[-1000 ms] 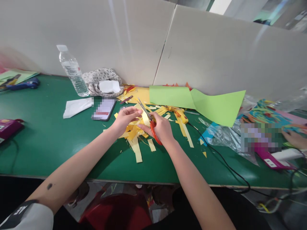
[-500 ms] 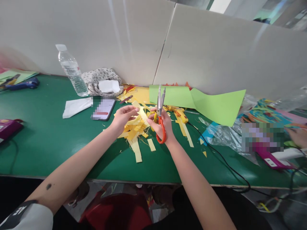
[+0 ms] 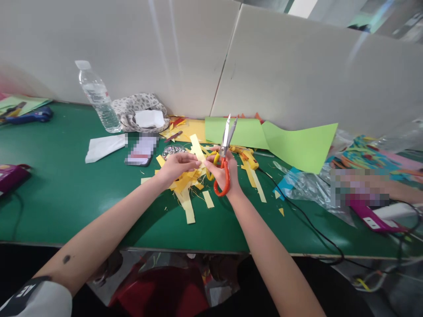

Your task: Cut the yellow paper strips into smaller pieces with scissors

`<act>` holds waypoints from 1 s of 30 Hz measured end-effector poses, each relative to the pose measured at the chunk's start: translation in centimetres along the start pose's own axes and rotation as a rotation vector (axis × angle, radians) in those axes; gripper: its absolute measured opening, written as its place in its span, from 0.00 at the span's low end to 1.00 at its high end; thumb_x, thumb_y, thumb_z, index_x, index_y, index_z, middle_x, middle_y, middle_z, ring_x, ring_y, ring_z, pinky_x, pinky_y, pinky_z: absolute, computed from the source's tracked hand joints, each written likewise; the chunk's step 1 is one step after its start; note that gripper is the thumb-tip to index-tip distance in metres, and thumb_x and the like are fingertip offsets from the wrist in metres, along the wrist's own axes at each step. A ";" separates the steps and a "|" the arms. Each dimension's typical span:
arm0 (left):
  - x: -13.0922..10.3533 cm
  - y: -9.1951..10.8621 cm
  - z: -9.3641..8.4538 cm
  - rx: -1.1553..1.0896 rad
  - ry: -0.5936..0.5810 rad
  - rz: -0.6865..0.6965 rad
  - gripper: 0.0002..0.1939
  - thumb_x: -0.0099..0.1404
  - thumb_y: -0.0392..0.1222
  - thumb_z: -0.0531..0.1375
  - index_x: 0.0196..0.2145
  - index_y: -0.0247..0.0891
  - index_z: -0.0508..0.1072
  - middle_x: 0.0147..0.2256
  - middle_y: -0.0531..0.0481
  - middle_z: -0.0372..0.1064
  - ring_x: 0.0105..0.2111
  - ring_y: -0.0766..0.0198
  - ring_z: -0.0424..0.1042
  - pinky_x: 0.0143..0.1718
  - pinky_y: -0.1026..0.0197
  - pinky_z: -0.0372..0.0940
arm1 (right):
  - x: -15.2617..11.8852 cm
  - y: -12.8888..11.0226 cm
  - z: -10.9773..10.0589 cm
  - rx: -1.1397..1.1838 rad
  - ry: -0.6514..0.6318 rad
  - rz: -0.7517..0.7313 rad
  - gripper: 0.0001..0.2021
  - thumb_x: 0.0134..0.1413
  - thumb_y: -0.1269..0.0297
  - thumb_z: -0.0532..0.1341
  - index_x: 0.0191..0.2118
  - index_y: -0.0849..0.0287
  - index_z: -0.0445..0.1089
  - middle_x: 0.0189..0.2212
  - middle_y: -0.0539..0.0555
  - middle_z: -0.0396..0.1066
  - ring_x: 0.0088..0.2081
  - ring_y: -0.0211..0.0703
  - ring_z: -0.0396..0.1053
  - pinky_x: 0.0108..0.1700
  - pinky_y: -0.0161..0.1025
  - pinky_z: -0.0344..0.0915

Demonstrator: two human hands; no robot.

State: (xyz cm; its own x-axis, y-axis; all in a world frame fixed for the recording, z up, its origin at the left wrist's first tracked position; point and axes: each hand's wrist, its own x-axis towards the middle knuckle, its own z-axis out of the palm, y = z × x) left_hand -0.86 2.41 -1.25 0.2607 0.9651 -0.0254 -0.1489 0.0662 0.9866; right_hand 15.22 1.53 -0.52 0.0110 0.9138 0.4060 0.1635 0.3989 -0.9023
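A pale yellow paper strip [image 3: 196, 145] rises at a tilt between my hands, above the pile. My left hand [image 3: 178, 168] pinches its lower part between thumb and fingers. My right hand [image 3: 230, 172] grips the strip from the other side with its thumb, fingertips nearly meeting those of my left. Hooked in that same right hand are scissors [image 3: 226, 141], blades pointing up and slightly apart, with an orange handle loop and a yellow one. Under my hands lies a heap of yellow paper strips [image 3: 186, 203]. A small dish of speckled bits [image 3: 173, 150] shows behind my left hand.
A phone [image 3: 142, 149], a tissue [image 3: 105, 147] and a water bottle [image 3: 99, 100] stand or lie to the left. Behind are green paper sheets [image 3: 294, 143] and a yellow glue gun [image 3: 248, 157], its black cord running right. Plastic wrap [image 3: 313, 189] and another person's arm [image 3: 401, 187] are at right.
My left hand has moved slightly down and right, closer to my right hand. The strip now stands steeper, the scissors lean more to the right, and the speckled dish has come into view.
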 end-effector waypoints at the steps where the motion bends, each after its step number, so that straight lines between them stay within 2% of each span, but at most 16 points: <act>1: 0.0 0.0 0.0 -0.006 0.015 0.018 0.12 0.48 0.43 0.68 0.30 0.36 0.73 0.29 0.50 0.72 0.31 0.68 0.71 0.38 0.62 0.64 | 0.0 0.0 0.0 0.001 0.001 0.003 0.18 0.37 0.66 0.65 0.39 0.55 0.62 0.23 0.45 0.68 0.25 0.37 0.66 0.32 0.39 0.64; 8: 0.0 0.3 0.1 -0.051 0.058 0.005 0.13 0.48 0.42 0.68 0.31 0.36 0.73 0.29 0.50 0.73 0.31 0.67 0.72 0.38 0.62 0.65 | 0.0 0.2 0.1 0.040 -0.002 0.013 0.17 0.40 0.65 0.64 0.39 0.55 0.62 0.22 0.45 0.67 0.22 0.35 0.64 0.31 0.39 0.65; 13: 0.0 0.2 0.2 -0.032 0.017 -0.034 0.14 0.49 0.42 0.67 0.33 0.36 0.71 0.28 0.50 0.73 0.32 0.65 0.74 0.37 0.61 0.66 | 0.0 0.1 0.2 0.046 -0.007 0.028 0.17 0.40 0.64 0.65 0.39 0.56 0.62 0.23 0.45 0.67 0.23 0.36 0.65 0.31 0.38 0.65; 30: 0.2 -0.2 0.0 -0.045 -0.011 -0.041 0.15 0.48 0.38 0.69 0.33 0.35 0.70 0.28 0.51 0.74 0.30 0.68 0.73 0.38 0.61 0.65 | 0.1 0.2 0.2 0.026 -0.037 0.038 0.18 0.37 0.64 0.65 0.38 0.55 0.61 0.21 0.43 0.65 0.23 0.36 0.64 0.30 0.38 0.63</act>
State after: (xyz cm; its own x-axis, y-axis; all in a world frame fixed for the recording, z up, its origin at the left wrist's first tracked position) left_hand -0.74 2.57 -1.45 0.2776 0.9586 -0.0633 -0.1812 0.1170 0.9765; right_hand 15.00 1.73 -0.64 -0.0202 0.9304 0.3661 0.1381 0.3652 -0.9206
